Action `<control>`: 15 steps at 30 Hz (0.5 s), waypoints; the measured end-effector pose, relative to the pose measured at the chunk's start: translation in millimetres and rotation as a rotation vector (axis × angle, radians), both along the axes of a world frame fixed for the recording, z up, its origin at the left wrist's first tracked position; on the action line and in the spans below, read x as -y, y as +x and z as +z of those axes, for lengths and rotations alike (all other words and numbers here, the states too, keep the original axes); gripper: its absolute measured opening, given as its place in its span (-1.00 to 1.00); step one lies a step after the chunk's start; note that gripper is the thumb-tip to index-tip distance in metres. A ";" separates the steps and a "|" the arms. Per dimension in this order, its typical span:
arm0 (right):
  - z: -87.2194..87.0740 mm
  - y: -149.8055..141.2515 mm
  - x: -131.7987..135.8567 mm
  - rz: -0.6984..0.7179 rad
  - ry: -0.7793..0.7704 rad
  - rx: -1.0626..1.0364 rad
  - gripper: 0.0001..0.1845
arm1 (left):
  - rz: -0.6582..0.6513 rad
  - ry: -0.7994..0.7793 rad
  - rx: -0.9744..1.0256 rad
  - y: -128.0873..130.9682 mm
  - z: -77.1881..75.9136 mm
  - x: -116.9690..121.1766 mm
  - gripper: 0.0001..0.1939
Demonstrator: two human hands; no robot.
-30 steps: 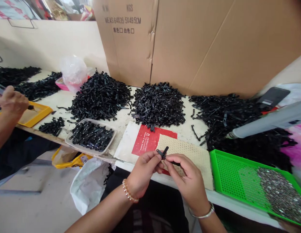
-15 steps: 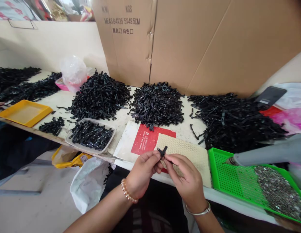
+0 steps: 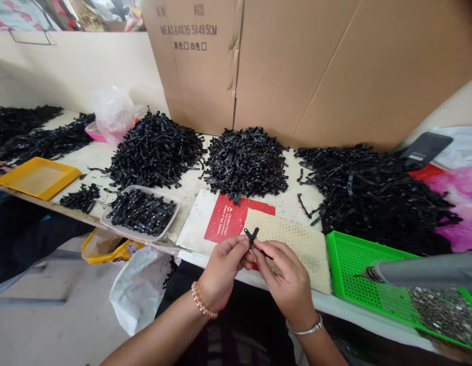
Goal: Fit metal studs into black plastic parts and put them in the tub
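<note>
Left hand | right hand | fingertips clamped from both sides on black plastic T-shaped piece | piece above perforated beige mat | cardboard carton printed "KGS", "MEAS 64X35 5X49.5CM"

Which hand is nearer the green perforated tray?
Right. The right hand is left of the green perforated tray; the left hand is farther left.
</note>
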State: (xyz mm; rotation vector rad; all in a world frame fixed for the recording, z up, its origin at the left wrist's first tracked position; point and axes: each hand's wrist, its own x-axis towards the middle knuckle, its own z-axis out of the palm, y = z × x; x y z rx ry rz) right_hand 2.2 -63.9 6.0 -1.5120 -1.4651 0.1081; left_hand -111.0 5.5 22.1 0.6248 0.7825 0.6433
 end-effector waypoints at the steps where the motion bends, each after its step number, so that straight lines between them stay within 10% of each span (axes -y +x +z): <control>1: -0.7 0.1 0.0 0.003 -0.004 -0.006 -0.77 | 0.004 0.004 -0.005 0.2 -0.3 -0.3 -0.76; 15: -9.2 1.3 -3.2 0.017 -0.021 -0.002 -0.76 | -0.002 -0.003 -0.029 -1.3 -3.3 -6.2 -0.73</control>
